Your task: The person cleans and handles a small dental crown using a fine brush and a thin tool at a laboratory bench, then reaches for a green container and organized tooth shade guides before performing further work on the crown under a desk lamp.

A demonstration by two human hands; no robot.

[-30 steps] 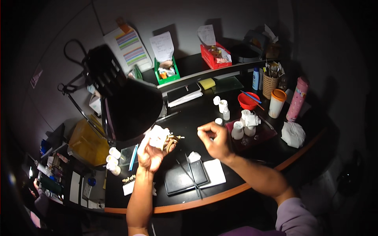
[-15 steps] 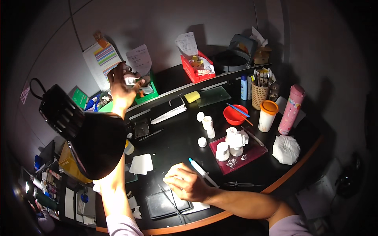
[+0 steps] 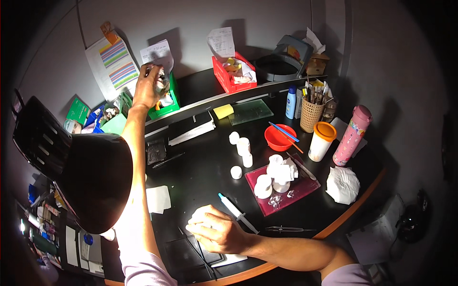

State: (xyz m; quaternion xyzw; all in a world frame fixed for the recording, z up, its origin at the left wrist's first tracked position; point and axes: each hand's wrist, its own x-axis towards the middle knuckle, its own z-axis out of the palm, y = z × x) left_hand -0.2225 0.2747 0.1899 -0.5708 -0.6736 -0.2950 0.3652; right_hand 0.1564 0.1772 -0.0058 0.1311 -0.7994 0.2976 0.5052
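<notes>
Green bin (image 3: 174, 97) is on the raised back shelf, L of the red bin (image 3: 220, 78), w/ a paper sheet (image 3: 157, 51) up behind it. L hand (image 3: 149, 86) is at its L side, fingers bent round a pale-and-dark item (image 3: 162, 85); can't tell if it's gripped. R hand (image 3: 212, 229) is over the dark flat case (image 3: 176, 252), fingers curled in, nearly closed; can't see if anything's inside. Lamp head (image 3: 98, 176) blocks the tabletop's (image 3: 200, 167) L end, next to L forearm. Syringe (image 3: 233, 208) just beyond R hand; maroon slab (image 3: 286, 200) w/ white bottles (image 3: 263, 187) farther R, red bowl (image 3: 274, 142) behind. Hard to make out: bin contents, mostly behind L hand. Case + thin dark tools (image 3: 205, 261) partly under R hand. L forearm glare-washed. Far L clutter dim, cut off by the fisheye rim.
</notes>
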